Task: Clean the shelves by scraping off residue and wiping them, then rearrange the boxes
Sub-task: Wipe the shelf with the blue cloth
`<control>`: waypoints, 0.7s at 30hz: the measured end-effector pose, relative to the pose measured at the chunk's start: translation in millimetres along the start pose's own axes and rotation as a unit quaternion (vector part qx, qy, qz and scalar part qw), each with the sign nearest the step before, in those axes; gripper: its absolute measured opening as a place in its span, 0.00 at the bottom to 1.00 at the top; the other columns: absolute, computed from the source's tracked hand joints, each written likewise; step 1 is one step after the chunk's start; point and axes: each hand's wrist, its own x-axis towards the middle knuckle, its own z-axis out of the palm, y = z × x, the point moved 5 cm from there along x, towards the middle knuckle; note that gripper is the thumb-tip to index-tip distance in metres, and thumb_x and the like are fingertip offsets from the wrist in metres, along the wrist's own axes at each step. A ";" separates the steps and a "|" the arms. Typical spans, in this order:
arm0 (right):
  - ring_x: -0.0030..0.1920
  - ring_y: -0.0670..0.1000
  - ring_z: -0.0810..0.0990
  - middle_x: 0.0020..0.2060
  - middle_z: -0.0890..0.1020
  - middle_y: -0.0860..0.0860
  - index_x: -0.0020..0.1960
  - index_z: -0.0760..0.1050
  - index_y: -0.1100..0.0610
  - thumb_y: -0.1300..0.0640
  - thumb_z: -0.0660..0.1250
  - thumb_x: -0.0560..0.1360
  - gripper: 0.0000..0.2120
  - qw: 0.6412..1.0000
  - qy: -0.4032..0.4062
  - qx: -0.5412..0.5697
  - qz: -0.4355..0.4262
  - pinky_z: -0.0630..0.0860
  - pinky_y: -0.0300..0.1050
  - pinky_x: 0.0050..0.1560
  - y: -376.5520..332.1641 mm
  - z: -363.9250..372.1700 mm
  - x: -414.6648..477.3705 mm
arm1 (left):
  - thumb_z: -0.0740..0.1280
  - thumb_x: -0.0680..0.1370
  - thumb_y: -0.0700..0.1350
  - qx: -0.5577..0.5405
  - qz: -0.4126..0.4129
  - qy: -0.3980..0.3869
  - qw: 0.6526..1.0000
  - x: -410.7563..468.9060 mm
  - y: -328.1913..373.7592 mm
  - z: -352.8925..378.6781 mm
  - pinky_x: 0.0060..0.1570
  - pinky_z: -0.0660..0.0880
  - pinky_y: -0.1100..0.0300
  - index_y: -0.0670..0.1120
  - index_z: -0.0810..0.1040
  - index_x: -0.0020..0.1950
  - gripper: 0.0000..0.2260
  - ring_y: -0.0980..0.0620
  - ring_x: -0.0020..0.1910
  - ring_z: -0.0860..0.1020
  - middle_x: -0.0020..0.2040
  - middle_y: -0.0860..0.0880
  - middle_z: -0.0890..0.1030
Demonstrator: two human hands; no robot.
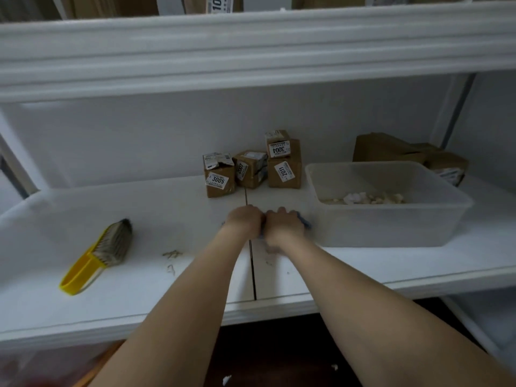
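White shelf board runs across at waist height, and the person has both fists down on it side by side, right over the seam between two panels. The left hand and right hand are touching, fingers curled tight around a blue tool. Only slivers of it show, between the fists and past the right knuckles, so I cannot tell what kind it is.

Just right of the fingers, almost touching them, sits a clear plastic tub with paper scraps in its bottom. Beyond the fingertips, toward the back wall, stand small cardboard boxes with numbered labels, one stacked on another. Larger brown cartons lie behind the tub. Well left of the hands lies a brush with a yellow handle. Flecks of residue lie between it and the left forearm.
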 end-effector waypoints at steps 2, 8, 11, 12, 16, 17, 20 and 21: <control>0.69 0.63 0.64 0.68 0.66 0.58 0.71 0.63 0.57 0.53 0.64 0.77 0.25 1.000 0.003 0.001 -0.008 0.67 0.53 0.64 2.6 -0.3 -18.2 | 0.66 0.76 0.46 0.012 0.003 -0.025 1.000 -18.5 6.4 3.0 0.55 0.76 0.44 0.43 0.78 0.59 0.13 0.40 0.54 0.78 0.56 0.42 0.79; 0.66 0.61 0.69 0.66 0.69 0.58 0.71 0.65 0.57 0.55 0.66 0.76 0.25 0.999 -0.042 -0.006 -0.011 0.71 0.52 0.62 9.8 -2.2 -56.8 | 0.63 0.78 0.48 0.003 0.003 -0.049 0.999 -63.2 19.1 9.6 0.55 0.76 0.46 0.44 0.77 0.57 0.12 0.41 0.52 0.77 0.54 0.42 0.79; 0.66 0.61 0.71 0.66 0.70 0.58 0.71 0.66 0.56 0.57 0.65 0.76 0.24 0.997 -0.076 -0.009 -0.014 0.72 0.54 0.63 12.6 -4.2 -66.8 | 0.58 0.80 0.46 -0.019 0.004 -0.042 0.999 -76.3 21.3 10.9 0.52 0.75 0.53 0.43 0.77 0.59 0.13 0.42 0.53 0.77 0.54 0.41 0.79; 0.65 0.60 0.72 0.67 0.71 0.58 0.71 0.66 0.57 0.58 0.66 0.76 0.24 0.996 -0.083 -0.004 -0.019 0.73 0.54 0.63 13.0 -5.0 -69.1 | 0.58 0.80 0.47 -0.022 0.005 -0.040 0.999 -78.9 22.4 10.5 0.51 0.74 0.54 0.43 0.78 0.59 0.14 0.43 0.52 0.78 0.54 0.41 0.80; 0.62 0.58 0.75 0.63 0.75 0.57 0.67 0.70 0.57 0.58 0.66 0.76 0.20 0.995 -0.085 0.041 -0.038 0.74 0.47 0.59 20.3 -8.9 -70.8 | 0.60 0.80 0.46 0.002 0.030 -0.049 0.998 -89.0 29.6 3.2 0.50 0.72 0.56 0.42 0.77 0.59 0.13 0.42 0.54 0.78 0.54 0.42 0.80; 0.61 0.58 0.76 0.62 0.76 0.57 0.67 0.71 0.56 0.58 0.66 0.76 0.19 0.994 -0.078 0.063 -0.041 0.74 0.46 0.57 22.3 -12.6 -68.8 | 0.62 0.78 0.44 0.009 0.037 -0.045 0.998 -88.3 27.6 -0.1 0.49 0.72 0.56 0.42 0.77 0.59 0.12 0.43 0.55 0.78 0.54 0.43 0.80; 0.59 0.57 0.76 0.61 0.76 0.57 0.66 0.72 0.55 0.57 0.64 0.77 0.18 0.988 -0.026 0.145 -0.045 0.73 0.45 0.52 21.6 -22.0 -55.2 | 0.63 0.78 0.46 -0.006 0.058 0.005 0.998 -75.8 11.9 -8.3 0.47 0.71 0.58 0.45 0.76 0.60 0.13 0.45 0.54 0.78 0.55 0.45 0.80; 0.59 0.57 0.76 0.60 0.76 0.57 0.66 0.72 0.55 0.57 0.64 0.77 0.17 0.987 -0.006 0.154 -0.048 0.73 0.45 0.52 17.1 -23.1 -46.3 | 0.62 0.79 0.49 -0.013 0.059 0.024 0.998 -67.9 4.4 -9.4 0.46 0.70 0.58 0.45 0.76 0.60 0.13 0.45 0.53 0.77 0.54 0.45 0.80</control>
